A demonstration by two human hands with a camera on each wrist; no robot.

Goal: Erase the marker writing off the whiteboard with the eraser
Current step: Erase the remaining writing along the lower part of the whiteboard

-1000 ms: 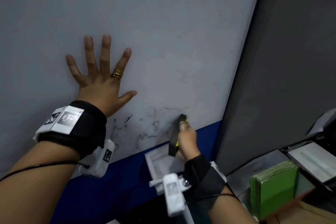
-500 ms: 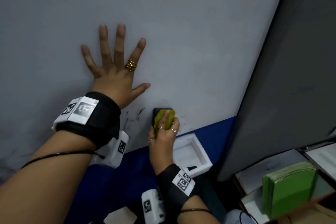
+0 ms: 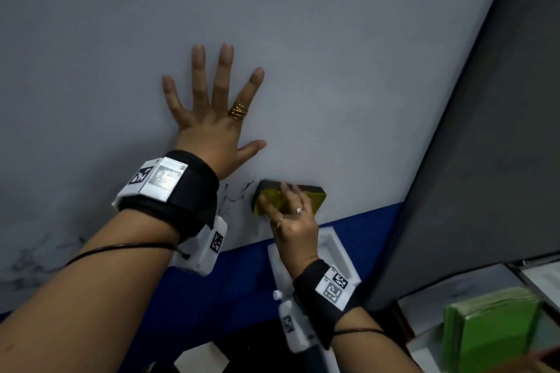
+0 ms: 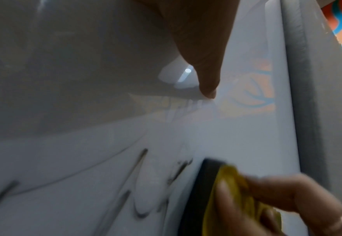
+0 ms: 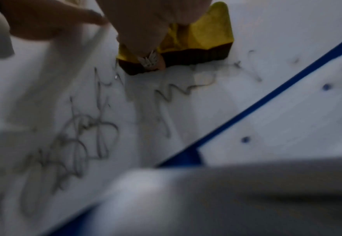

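Near the lower edge of the whiteboard (image 3: pixel 333 54), at about 6 o'clock in the head view, the right hand (image 3: pixel 292 225) grasps the eraser (image 3: pixel 315 198) — yellow top, dark felt underneath — and its felt side lies flat against the board. Black marker writing (image 5: pixel 97 121) shows just beside the eraser, at 9 o'clock and 6 o'clock from it. At 10 o'clock from the eraser the left hand (image 3: pixel 212 127) lies flat on the board, fingers (image 3: pixel 198 76) straight and spread, grasping nothing. Below the board runs a blue strip (image 3: pixel 230 281), and a white foam tray (image 3: pixel 333 248) sits under the right wrist.
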